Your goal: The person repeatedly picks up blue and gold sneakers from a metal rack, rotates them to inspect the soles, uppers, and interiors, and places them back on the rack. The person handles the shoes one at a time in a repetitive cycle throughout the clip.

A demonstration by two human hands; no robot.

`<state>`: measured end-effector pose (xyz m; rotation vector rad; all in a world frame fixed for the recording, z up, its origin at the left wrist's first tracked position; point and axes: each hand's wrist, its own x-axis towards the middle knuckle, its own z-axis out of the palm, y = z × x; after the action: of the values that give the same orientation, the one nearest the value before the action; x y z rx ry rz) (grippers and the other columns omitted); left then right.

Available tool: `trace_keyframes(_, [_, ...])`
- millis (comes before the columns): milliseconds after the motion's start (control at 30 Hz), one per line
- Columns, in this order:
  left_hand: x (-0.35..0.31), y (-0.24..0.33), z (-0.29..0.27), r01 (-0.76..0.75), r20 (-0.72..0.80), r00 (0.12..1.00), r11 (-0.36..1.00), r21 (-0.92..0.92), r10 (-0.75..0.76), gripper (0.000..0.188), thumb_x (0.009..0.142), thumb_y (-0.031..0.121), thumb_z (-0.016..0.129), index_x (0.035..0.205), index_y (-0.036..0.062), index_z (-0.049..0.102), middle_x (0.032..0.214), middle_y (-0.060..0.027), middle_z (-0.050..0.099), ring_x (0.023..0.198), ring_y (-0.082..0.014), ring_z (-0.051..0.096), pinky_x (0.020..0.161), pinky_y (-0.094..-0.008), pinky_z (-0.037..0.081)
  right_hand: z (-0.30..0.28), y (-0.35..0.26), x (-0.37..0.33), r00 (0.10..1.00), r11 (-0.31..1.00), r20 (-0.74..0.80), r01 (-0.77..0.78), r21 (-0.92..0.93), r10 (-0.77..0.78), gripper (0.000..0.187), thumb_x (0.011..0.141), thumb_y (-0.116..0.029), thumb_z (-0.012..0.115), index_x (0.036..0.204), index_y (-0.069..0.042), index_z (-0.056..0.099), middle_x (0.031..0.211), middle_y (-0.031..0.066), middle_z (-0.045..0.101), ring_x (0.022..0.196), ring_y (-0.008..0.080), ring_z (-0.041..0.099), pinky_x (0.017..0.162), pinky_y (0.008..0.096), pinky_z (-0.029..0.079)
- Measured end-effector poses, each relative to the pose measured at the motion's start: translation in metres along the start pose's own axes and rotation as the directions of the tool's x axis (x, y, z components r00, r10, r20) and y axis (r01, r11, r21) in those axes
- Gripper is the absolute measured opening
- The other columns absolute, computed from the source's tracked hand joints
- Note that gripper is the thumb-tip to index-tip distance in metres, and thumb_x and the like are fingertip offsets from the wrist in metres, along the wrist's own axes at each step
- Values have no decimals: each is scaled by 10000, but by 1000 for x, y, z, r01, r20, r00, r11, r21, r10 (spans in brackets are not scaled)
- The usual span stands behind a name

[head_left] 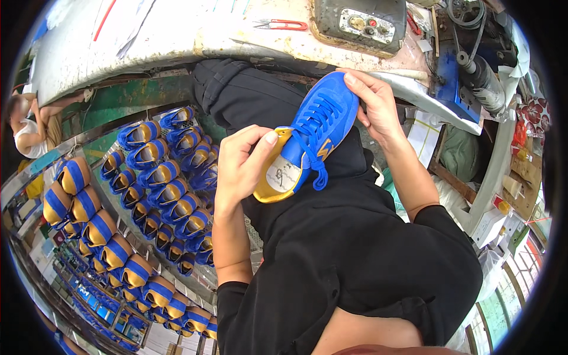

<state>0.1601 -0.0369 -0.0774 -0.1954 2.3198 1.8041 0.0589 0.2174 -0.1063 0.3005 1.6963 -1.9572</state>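
Observation:
A blue sneaker with blue laces and a yellow lining is held between my two hands above my lap, its toe pointing up and to the right. My left hand grips the collar near the heel, thumb on the yellow edge. At the toe, my right hand pinches the front of the shoe with the thumb on top. The laces are threaded, and a knotted blue lace end hangs at the shoe's side. Handwritten marks show on the pale tongue lining.
Racks of blue and yellow shoes stand at my left. On the worktable ahead lie red-handled thread snips beside a machine with a control panel. Another machine is at the far right. A person sits at the far left.

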Motion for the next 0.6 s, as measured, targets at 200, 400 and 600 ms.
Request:
trace_keyframes(200, [4, 4, 4, 6, -17, 1000, 997, -73, -7, 126, 841, 89, 679, 879, -31, 688, 754, -70, 649, 676, -130, 593, 640, -256, 463, -7, 7, 5, 997, 997, -13, 73, 35, -73, 400, 950, -283, 623, 1209, 21, 627, 816, 7, 659, 423, -3, 396, 348, 161, 261])
trace_keyframes(400, [-12, -5, -7, 100, -46, 993, 977, -186, -111, 798, 751, 302, 769, 1411, 28, 414, 1389, -147, 460, 1286, -287, 460, 1047, -395, 390, -11, -2, 1, 923, 916, -120, 379, 131, -365, 443, 953, -267, 628, 1284, 20, 569, 835, 25, 667, 461, 19, 435, 396, 169, 309])
trace_keyframes(600, [-21, -14, 11, -174, -216, 972, 893, -414, 90, 898, 733, 148, 774, 1456, -40, 276, 1406, -188, 427, 1326, -285, 421, 1103, -401, 338, -16, -4, 9, 882, 839, -44, 460, 292, -469, 512, 979, -294, 583, 1386, -7, 466, 908, 11, 622, 551, 23, 441, 446, 154, 317])
